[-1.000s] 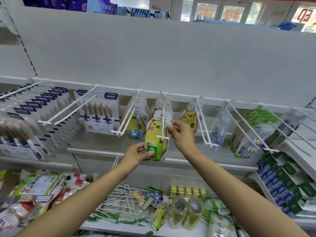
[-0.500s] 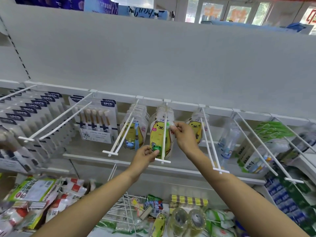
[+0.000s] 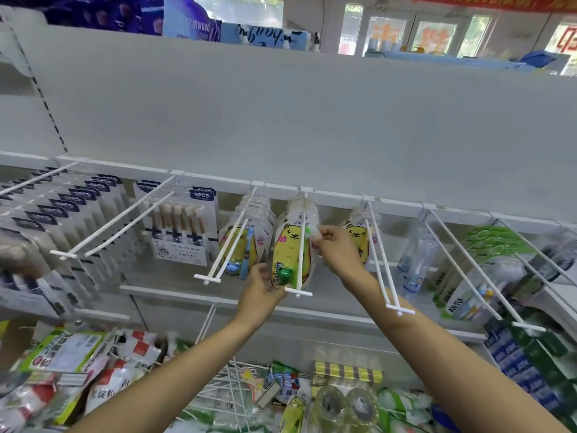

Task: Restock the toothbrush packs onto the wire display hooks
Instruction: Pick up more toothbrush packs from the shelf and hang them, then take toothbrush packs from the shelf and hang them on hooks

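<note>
Holding the yellow pack (image 3: 288,251) on the middle hook (image 3: 300,245), we pinch its top edge with our right hand (image 3: 337,245). Our left hand (image 3: 262,289) seems to grip its bottom corner.

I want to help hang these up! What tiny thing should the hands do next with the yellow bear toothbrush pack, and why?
Probably slide the yellow bear pack a bit farther back along the white wire hook. It already hangs on the hook, but it sits forward of the packs behind it. The right hand pinches its top edge and the left hand steadies its bottom, so both can guide it back.
</note>
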